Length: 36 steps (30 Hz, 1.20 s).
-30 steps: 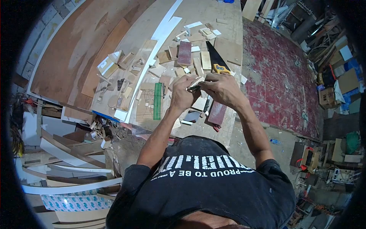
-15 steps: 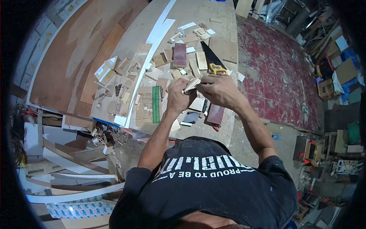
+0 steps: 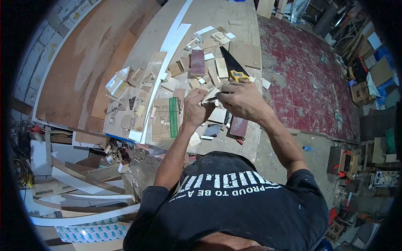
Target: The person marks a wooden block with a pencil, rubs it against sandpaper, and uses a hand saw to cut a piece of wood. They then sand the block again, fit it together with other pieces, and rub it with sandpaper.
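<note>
Dark tool [image 3: 212,98], seemingly pinched by right hand [image 3: 243,98], has shifted across wood [image 3: 210,94] left hand [image 3: 196,109] grips.

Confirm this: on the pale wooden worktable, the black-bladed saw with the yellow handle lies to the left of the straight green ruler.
Wrong side: the head view shows the black-bladed saw with the yellow handle to the right of the straight green ruler, on the pale wooden worktable.

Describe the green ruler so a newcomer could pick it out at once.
On the big wooden bench, look just left of the person's left hand. There the ruler lies by a pale board marked with dark lines, its length running away from the person. It is the straight green strip among wood-coloured, white and dark red pieces.
</note>
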Available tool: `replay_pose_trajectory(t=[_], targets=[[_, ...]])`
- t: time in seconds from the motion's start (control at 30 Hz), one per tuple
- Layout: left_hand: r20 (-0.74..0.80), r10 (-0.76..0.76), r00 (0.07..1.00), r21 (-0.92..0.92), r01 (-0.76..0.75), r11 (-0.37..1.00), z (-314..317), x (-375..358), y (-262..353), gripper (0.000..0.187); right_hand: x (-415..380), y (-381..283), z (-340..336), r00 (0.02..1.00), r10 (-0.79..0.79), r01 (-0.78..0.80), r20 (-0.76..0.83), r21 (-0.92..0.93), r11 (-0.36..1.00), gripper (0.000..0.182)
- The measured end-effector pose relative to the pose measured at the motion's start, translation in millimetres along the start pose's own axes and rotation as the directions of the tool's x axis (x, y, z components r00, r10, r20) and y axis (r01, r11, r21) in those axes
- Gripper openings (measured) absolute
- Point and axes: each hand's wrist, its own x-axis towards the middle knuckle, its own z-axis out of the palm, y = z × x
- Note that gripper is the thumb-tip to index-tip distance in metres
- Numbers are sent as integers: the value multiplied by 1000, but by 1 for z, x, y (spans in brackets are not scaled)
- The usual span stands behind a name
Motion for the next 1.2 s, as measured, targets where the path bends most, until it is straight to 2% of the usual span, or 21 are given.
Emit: replay_pose_trajectory(t=[0.17, 0.23, 0.27, 0.3, 0.37, 0.4, 0.43, 0.47, 0.5, 0.57, 0.6, 0.63, 0.7, 0.73, 0.77, 0.83, 0.97, 1.07, 1.1, 1.17, 1.2], targets=[[-46, 21, 999, 69, -18, 997, -3, 2, 6, 19, 5, 8, 6, 992, 77, -77, 95, -10, 997, 9], [-75, 24, 997, 104, -17, 994, -4, -3, 6, 20, 2, 28, 9, 973, 222, -208, 56, -192, 959, 10], [-48, -2, 999, 34, 3, 999, -6, -5, 5, 23, 1, 44, 12, 927, 350, -302, 134, -286, 909, 12], [-18, -25, 1000, -33, 24, 999, -8, -6, 6, 26, 2, 48, 9, 913, 401, -374, 79, -237, 897, 12], [-21, 25, 999, -53, -26, 998, -13, -3, 10, 26, -2, 51, -1, 878, 472, -454, 84, -169, 875, 16], [-10, -154, 988, -331, 142, 933, -13, -7, 6, 27, -5, 49, -1, 880, 467, -450, 85, -167, 877, 16], [51, -315, 948, -579, 286, 764, -11, -11, 1, 28, -9, 48, -1, 889, 456, -458, -38, -40, 888, 17], [186, -415, 891, -580, 441, 685, -18, -15, -10, 32, -13, 46, -1, 877, 453, -445, -160, 87, 891, 19], [183, -418, 890, -578, 441, 686, -19, -16, -13, 32, -15, 43, -4, 878, 451, -442, -159, 91, 893, 19], [174, -404, 898, -763, 383, 522, -22, -16, -17, 32, -17, 34, -12, 828, 538, -422, -160, 455, 784, 23], [170, -387, 906, -759, 371, 535, -25, -17, -19, 30, -20, 33, -7, 796, 592, -448, -125, 537, 715, 25], [169, -389, 906, -757, 372, 538, -27, -16, -19, 30, -23, 37, 1, 796, 592, -446, -125, 540, 714, 25], [225, -370, 902, -814, 382, 437, -29, -15, -18, 29, -27, 41, 10, 887, 424, -268, -181, 546, 794, 26], [227, -369, 901, -814, 384, 437, -27, -16, -19, 29, -27, 37, 9, 914, 368, -208, -172, 580, 788, 27], [229, -381, 896, -836, 381, 395, -25, -16, -20, 29, -28, 31, 6, 893, 449, -345, -39, 579, 738, 25], [233, -392, 890, -856, 379, 352, -23, -15, -20, 29, -23, 17, 10, 886, 462, -316, -41, 676, 666, 23], [276, -454, 847, -890, 403, 212, -20, -14, -18, 30, -20, 6, 32, 878, 469, -261, -93, 729, 633, 23], [294, -497, 817, -905, 404, 129, -20, -12, -13, 30, -22, 0, 48, 824, 566, -242, -23, 889, 388, 29], [302, -509, 806, -912, 400, 92, -20, -11, -12, 30, -21, -7, 42, 825, 565, -242, -21, 890, 387, 29], [303, -514, 803, -914, 398, 83, -19, -11, -12, 29, -17, -23, 26, 757, 649, -318, 77, 911, 264, 25], [305, -516, 801, -915, 396, 74, -18, -11, -12, 29, -15, -27, 30, 754, 657, -320, -20, 862, 393, 22]])
